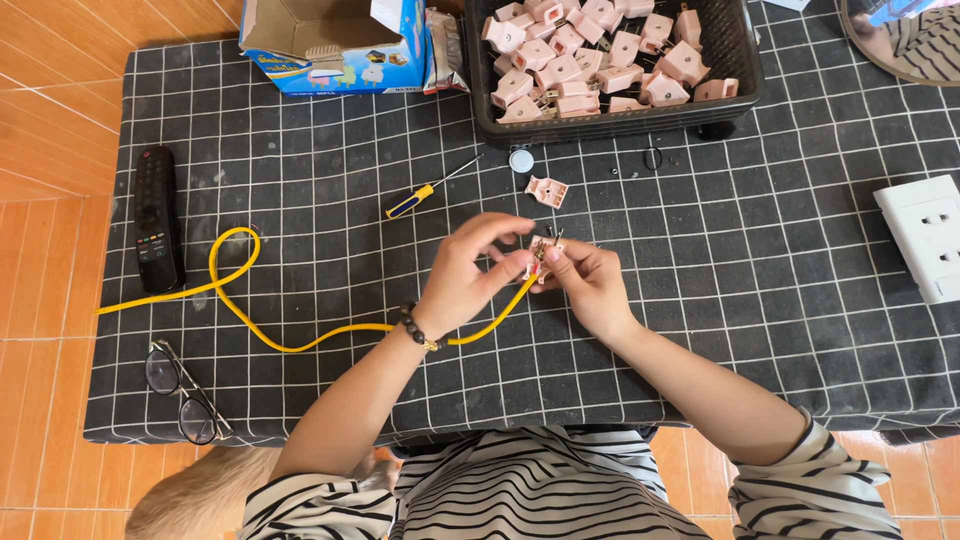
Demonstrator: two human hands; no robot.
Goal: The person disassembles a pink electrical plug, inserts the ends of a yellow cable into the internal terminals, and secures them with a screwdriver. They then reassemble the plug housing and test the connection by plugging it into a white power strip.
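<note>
Both forearms rise from the near edge of the surface (300,390), a low table under a dark cloth with a white grid, and meet around its middle; the left hand (465,275), a dark bead bracelet at its wrist, is curled with the fingers (500,228) arched over and pinching the end of a thin yellow cable (300,345); the right hand (585,280) faces it, its fingers (560,255) pressed together on a small pink plastic plug half with metal prongs (543,250), held just above the cloth where the cable end meets it; the cable runs from there toward the left edge, looping once near it.

At the near left corner lies a pair of dark-framed glasses (180,390); along the left edge rests a black remote control (158,218); at the right edge sits a white socket block (925,235); bare cloth lies open to the right of the hands.

Beyond the hands lie a yellow-and-blue-handled screwdriver (425,192), a loose pink plug shell (547,190) and a small white round cap (521,160); at the far edge stand a black plastic basket of pink plug parts (740,80) and an open blue cardboard box (335,45).
</note>
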